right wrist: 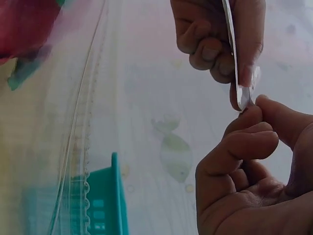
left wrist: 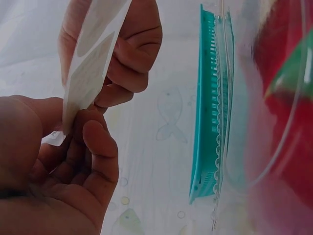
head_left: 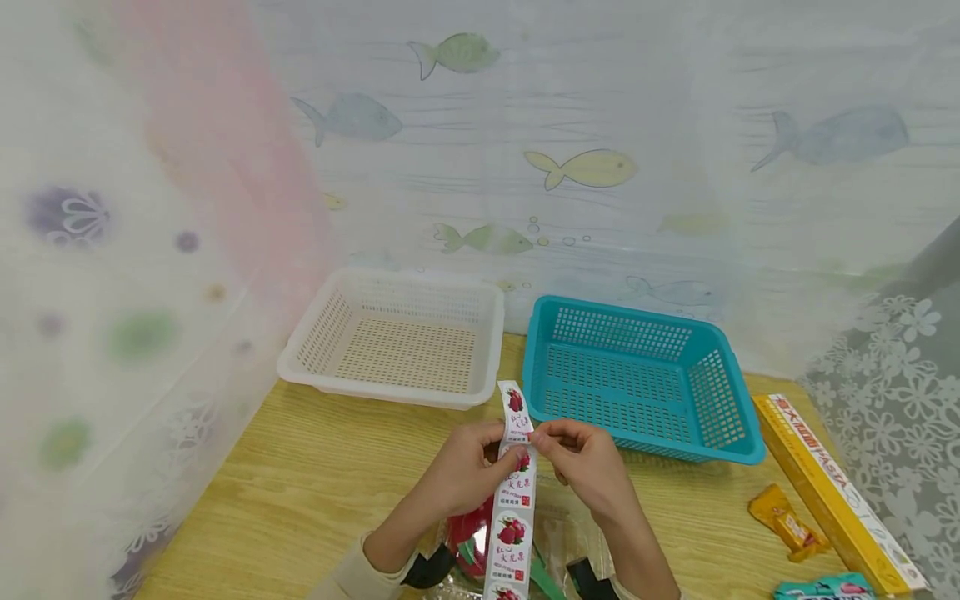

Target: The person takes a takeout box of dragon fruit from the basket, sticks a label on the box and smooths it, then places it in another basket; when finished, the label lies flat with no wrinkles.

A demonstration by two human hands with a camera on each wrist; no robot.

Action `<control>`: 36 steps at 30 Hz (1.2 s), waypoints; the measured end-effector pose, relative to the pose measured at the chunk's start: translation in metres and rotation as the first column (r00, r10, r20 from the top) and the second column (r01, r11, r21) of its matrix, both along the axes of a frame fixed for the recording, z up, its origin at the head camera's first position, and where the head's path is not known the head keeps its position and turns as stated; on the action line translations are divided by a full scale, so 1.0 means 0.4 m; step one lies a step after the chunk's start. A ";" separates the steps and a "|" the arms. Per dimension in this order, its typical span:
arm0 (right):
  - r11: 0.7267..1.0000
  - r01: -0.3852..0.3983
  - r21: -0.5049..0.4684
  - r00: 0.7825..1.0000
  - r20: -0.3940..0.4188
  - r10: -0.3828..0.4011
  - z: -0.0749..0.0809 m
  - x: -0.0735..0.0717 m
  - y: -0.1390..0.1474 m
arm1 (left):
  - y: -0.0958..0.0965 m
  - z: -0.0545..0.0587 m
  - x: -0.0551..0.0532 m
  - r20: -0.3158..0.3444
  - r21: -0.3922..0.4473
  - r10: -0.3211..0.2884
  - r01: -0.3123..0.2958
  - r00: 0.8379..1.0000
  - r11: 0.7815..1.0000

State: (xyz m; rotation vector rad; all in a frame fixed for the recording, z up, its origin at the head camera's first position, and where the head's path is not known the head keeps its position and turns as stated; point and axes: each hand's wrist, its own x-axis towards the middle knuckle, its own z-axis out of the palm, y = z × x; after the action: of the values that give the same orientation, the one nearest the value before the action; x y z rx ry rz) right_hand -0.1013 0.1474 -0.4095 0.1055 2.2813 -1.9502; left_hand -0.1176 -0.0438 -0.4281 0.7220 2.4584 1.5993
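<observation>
L hand (head_left: 468, 467) comes up from lower L, forearm slanting inward, wrist raised above the counter (head_left: 277, 467). Its thumb lies across the front of the label strip (head_left: 512, 533), other fingers behind, so the strip is pinched between them. R hand (head_left: 588, 467) mirrors it from lower R — thumb & index tips closed together at the strip's R edge, approx. level w/ the L hand; in the right wrist view its other fingers are bent in toward the palm. Hands nearly meet, just the strip's width apart.

Strip is white w/ dragon-fruit pics & red/black print. It runs from between the hands down toward the person, past the bottom of the head view; its short free end sticks up beyond the fingers, bent at the grip.

Under the hands: a clear box (head_left: 562, 529) w/ a red item (head_left: 467, 533) showing thru, partly hidden by strip & L hand. Black straps (head_left: 429, 568) on both wrists, pale sleeves behind.

Beyond: white basket (head_left: 382, 392) L, teal basket (head_left: 637, 313) R. Far R, a pasta box (head_left: 840, 492) lies diagonally — orange packet (head_left: 789, 523) beside it, teal packet (head_left: 825, 588) nearer the person.
</observation>
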 end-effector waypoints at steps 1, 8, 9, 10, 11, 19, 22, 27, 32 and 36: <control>1.000 -0.001 -0.004 1.000 0.004 0.001 -0.001 -0.001 -0.001 | 0.001 0.001 0.000 -0.001 -0.002 0.000 0.000 1.000 1.000; 0.999 0.011 -0.048 1.000 0.023 -0.010 0.001 -0.001 -0.008 | 0.001 0.004 0.001 0.025 -0.008 -0.008 0.008 1.000 1.000; 0.999 0.014 -0.048 1.000 0.024 -0.013 0.001 -0.001 -0.008 | 0.001 0.004 0.000 0.027 -0.008 -0.009 0.010 1.000 1.000; 0.999 0.015 -0.047 1.000 0.022 -0.014 0.001 -0.001 -0.007 | 0.001 0.004 0.000 0.028 -0.009 -0.010 0.011 1.000 1.000; 0.999 0.017 -0.049 1.000 0.024 -0.016 0.001 -0.001 -0.007 | 0.001 0.004 0.000 0.026 -0.011 -0.009 0.009 1.000 1.000; 0.994 -0.006 -0.108 0.999 0.033 0.010 0.005 0.000 0.000 | 0.000 0.002 -0.001 -0.032 -0.043 0.032 -0.034 0.999 0.999; 0.990 -0.019 -0.140 1.000 0.019 0.022 0.005 0.000 0.002 | 0.002 0.004 -0.002 -0.082 -0.066 0.026 -0.032 0.996 0.997; 0.987 -0.027 -0.156 1.000 0.006 0.028 0.004 -0.001 0.003 | 0.006 0.004 0.001 -0.181 -0.112 0.031 -0.052 0.983 0.992; 0.984 -0.033 -0.173 0.999 0.009 0.035 0.000 -0.002 0.006 | 0.012 0.002 0.004 -0.289 -0.149 0.038 -0.084 0.957 0.985; 0.982 -0.040 -0.186 0.999 0.028 0.046 -0.005 -0.004 0.008 | 0.014 0.002 0.006 -0.361 -0.167 0.034 -0.101 0.932 0.981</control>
State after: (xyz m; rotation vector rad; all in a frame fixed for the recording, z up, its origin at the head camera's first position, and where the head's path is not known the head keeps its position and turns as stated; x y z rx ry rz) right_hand -0.1029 0.1507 -0.4117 0.0667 2.0515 -2.1105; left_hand -0.1154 -0.0381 -0.4275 0.9819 2.8662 1.3336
